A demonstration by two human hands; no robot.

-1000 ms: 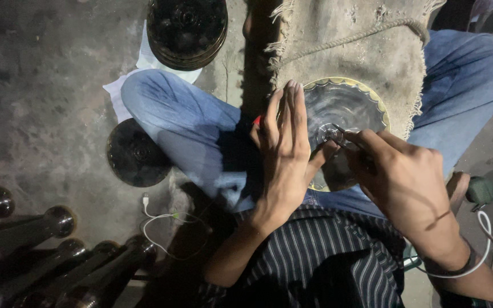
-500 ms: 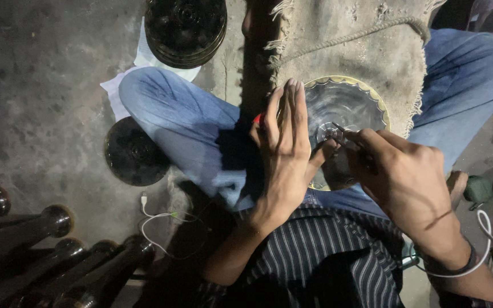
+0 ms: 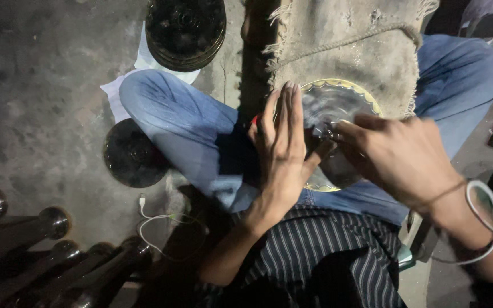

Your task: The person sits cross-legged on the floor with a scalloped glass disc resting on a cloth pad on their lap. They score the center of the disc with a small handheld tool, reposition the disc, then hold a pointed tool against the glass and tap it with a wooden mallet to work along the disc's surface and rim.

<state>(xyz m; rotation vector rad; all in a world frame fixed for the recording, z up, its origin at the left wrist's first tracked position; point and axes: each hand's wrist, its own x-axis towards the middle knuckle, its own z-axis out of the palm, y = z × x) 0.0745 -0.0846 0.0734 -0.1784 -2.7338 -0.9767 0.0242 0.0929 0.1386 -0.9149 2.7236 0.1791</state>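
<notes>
Brass plate [image 3: 338, 108] lay on burlap mat [image 3: 366, 45] across my lap, steadied for close work. My left hand [image 3: 283, 154] pressed flat on rim, fingers together. My right hand [image 3: 400, 157] pinched small tool [image 3: 327, 134] at plate centre; tool blurred.

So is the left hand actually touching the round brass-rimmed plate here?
Touching. The head view shows the left hand laid flat with straight fingers over the left part of the round plate, covering its rim, with no gap visible.
</notes>
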